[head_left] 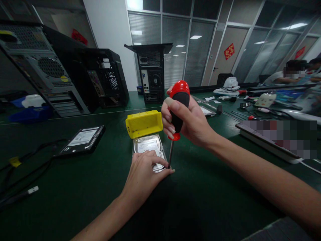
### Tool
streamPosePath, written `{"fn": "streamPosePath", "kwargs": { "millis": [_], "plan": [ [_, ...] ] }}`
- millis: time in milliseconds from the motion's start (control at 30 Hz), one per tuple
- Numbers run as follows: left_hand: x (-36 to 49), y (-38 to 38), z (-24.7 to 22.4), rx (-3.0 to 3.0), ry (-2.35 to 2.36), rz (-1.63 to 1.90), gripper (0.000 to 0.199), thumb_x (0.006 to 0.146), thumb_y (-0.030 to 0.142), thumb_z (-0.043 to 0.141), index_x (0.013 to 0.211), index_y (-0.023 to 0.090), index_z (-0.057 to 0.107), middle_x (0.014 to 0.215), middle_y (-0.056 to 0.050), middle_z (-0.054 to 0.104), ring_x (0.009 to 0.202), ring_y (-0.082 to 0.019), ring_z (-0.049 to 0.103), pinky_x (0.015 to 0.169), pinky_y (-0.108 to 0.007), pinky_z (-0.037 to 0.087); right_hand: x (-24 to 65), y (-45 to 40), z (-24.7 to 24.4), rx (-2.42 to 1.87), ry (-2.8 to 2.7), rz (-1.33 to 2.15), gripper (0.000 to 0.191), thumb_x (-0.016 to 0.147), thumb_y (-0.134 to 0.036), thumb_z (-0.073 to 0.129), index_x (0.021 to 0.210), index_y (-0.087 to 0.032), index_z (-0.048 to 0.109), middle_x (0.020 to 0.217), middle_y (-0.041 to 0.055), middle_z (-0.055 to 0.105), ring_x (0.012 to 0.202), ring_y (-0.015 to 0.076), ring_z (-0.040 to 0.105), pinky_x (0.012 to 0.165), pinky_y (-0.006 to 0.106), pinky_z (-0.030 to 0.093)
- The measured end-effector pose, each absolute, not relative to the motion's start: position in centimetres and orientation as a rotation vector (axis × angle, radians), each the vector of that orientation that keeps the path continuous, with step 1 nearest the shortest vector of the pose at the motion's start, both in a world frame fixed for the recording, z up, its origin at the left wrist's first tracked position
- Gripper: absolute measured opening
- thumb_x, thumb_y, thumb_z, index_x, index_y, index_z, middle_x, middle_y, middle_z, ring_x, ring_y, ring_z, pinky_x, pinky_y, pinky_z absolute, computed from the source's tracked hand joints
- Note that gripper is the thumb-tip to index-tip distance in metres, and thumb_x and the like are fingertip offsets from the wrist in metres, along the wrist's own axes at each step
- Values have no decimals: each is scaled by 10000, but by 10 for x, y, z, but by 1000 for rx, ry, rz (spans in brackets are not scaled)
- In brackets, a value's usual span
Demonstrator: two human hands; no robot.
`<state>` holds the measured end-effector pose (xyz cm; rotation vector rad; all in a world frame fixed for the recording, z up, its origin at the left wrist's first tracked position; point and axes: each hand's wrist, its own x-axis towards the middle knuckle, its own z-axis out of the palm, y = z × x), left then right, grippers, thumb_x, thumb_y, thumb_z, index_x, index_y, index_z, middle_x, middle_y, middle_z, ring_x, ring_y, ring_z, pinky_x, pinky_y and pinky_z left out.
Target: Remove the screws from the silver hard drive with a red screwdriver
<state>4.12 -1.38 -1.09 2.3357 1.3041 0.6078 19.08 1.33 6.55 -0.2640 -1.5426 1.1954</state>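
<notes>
I count two hard drives on the table point(75, 201) — one silver drive point(147, 145) just behind the yellow box point(143, 124), one dark drive point(84, 139) well left of that box. One yellow box only. Three computer towers stand beyond it: a grey tower point(37, 70) far left, a black tower point(107, 77) nearer, a third tower point(151, 73) straight behind. One screwdriver point(177, 113) in hand — a second red-tipped tool point(252, 117) lies right of the box. Two hands of mine: left hand point(144, 170), right hand point(188, 118).

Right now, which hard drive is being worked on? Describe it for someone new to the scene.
On the green table, find the yellow box. The silver hard drive lies just in front, under the left hand. Unlike the black-framed drive farther left, a screwdriver touches it.
</notes>
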Motion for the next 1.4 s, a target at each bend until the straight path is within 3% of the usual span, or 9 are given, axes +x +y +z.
{"fn": "streamPosePath", "kwargs": {
  "millis": [167,467,733,1400],
  "plan": [
    [42,-14,-10,2266,1291,595,142,739,370,699,783,242,742,796,-19,678,850,-222,592,724,-304,396,189,8,67,-225,-1580,1211,283,850,-367,551,1032,-231,382,703,-66,464,513,49,477,475,191,440],
    [42,-16,-6,2262,1271,590,138,751,367,680,774,246,742,820,-14,704,875,-231,608,763,-311,411,189,5,66,-227,-1621,1153,345,839,-378,567,1071,-233,357,724,-57,458,530,56,485,499,207,464],
    [44,-17,-7,2268,1309,585,161,753,407,679,754,257,738,847,-1,709,893,-232,599,864,-376,329,188,4,67,-259,-1640,1142,368,833,-435,554,1077,-240,359,726,-58,458,533,54,473,505,201,464],
    [40,-16,-15,2304,1293,668,197,732,453,693,756,259,720,851,18,708,883,-219,602,822,-381,289,190,3,69,-431,-1533,1122,301,777,-443,597,1015,-300,480,687,-60,498,516,90,465,462,253,382]
  ]
}}
